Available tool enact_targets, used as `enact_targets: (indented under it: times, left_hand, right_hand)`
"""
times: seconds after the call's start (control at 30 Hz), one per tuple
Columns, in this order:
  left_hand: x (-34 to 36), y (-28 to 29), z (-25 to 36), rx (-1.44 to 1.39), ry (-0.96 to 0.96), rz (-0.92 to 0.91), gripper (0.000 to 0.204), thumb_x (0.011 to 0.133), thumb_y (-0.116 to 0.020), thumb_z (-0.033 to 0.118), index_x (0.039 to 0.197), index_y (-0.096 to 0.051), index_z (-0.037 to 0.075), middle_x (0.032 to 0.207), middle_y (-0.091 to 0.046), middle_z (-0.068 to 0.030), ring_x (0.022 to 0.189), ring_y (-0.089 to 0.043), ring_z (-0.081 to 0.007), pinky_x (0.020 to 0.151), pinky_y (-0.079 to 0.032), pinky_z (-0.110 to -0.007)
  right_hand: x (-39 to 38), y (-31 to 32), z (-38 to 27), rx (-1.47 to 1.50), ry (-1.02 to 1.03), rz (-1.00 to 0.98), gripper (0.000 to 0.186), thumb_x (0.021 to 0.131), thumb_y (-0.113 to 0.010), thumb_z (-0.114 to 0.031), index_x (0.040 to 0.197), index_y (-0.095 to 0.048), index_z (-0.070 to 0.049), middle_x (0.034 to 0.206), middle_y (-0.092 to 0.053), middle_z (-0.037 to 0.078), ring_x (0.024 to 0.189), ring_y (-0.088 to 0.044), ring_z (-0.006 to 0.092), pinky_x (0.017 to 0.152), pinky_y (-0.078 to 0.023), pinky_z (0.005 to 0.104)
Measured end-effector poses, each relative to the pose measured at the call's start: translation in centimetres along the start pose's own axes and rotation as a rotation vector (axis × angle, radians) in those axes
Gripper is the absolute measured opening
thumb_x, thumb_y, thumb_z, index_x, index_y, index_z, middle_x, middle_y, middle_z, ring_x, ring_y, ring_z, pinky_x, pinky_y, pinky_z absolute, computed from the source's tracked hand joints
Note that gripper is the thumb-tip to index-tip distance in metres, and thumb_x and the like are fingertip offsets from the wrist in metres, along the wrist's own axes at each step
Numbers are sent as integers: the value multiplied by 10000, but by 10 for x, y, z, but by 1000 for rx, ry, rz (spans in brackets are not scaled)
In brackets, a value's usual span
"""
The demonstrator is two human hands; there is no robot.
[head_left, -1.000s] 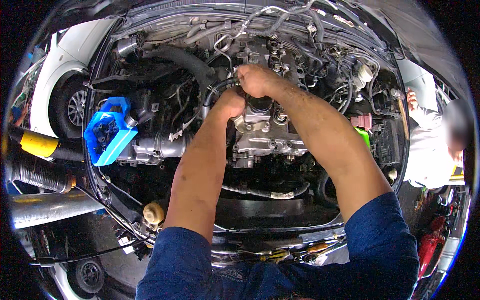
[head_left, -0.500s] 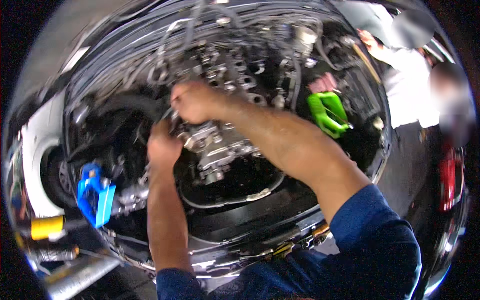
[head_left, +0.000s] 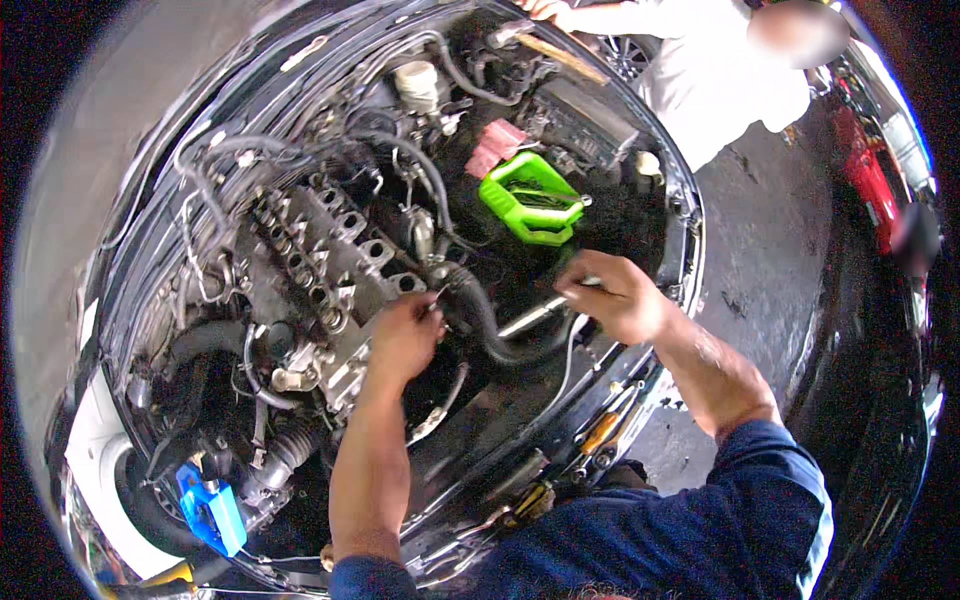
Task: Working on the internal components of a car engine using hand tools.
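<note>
My right hand point(head_left: 615, 297) is closed around a shiny metal bar point(head_left: 530, 318), perhaps a tool handle, at the right front of the engine bay. My left hand point(head_left: 404, 340) hovers by the front right end of the bared engine point(head_left: 345, 240), fingers pinched together. Something small shows at those fingertips, too small to name. Between the two hands runs a thick black hose point(head_left: 483, 315). Beyond my right hand sits a cut-open green plastic jug point(head_left: 530, 232), with a pink rag point(head_left: 495, 146) beside it.
A cut-open blue jug point(head_left: 212, 512) stands at the lower left. Wrenches and an orange-handled tool point(head_left: 603, 430) lie along the car's front edge. At the upper right, a person in white point(head_left: 690, 75) leans on the fender. A red object point(head_left: 868, 180) is farther right.
The view has swung to the right. My hands, close together over the engine before, are now apart; the right one has moved rightward and holds the metal bar.
</note>
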State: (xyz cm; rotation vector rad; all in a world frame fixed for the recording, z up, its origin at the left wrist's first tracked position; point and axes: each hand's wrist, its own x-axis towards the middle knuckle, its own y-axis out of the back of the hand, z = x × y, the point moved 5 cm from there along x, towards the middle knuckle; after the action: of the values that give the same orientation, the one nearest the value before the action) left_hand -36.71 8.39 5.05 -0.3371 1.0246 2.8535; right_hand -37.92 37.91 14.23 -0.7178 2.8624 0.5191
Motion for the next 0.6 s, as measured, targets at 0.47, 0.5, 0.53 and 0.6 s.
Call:
enact_targets:
  times: [0.47, 0.5, 0.53, 0.6]
  left_hand:
    - [251, -133, 102, 272, -174, 248, 293, 849, -658, 228, 1079, -681, 49, 1046, -706, -218, 1000, -677, -380, 876, -528, -456]
    - [238, -132, 102, 135, -217, 184, 308, 843, -672, 225, 1075, -682, 23, 1040, -709, -215, 995, -673, -393, 891, -525, -452]
    - [224, -128, 100, 106, -212, 151, 322, 853, -676, 232, 1097, -679, 21, 1052, -712, -202, 997, -679, -373, 888, -528, -439]
    - [182, -119, 90, 65, -159, 102, 351, 874, -683, 245, 1140, -672, 16, 1078, -718, -175, 1000, -691, -335, 884, -534, -415]
  right_hand:
    - [-188, 117, 110, 245, -109, 444, 176, 990, -560, -150, 1024, -608, 16, 809, -629, 63, 748, -600, 134, 680, -494, 283]
    - [-191, 116, 116, 298, -156, 435, 176, 989, -554, -138, 1039, -606, 22, 828, -630, 72, 749, -599, 139, 677, -493, 283]
    - [-192, 116, 116, 291, -96, 409, 176, 989, -555, -137, 1040, -605, 24, 833, -631, 73, 753, -599, 138, 680, -493, 282]
    - [-190, 111, 122, 260, -127, 355, 177, 988, -557, -136, 1040, -602, 27, 844, -632, 74, 760, -599, 138, 687, -491, 278]
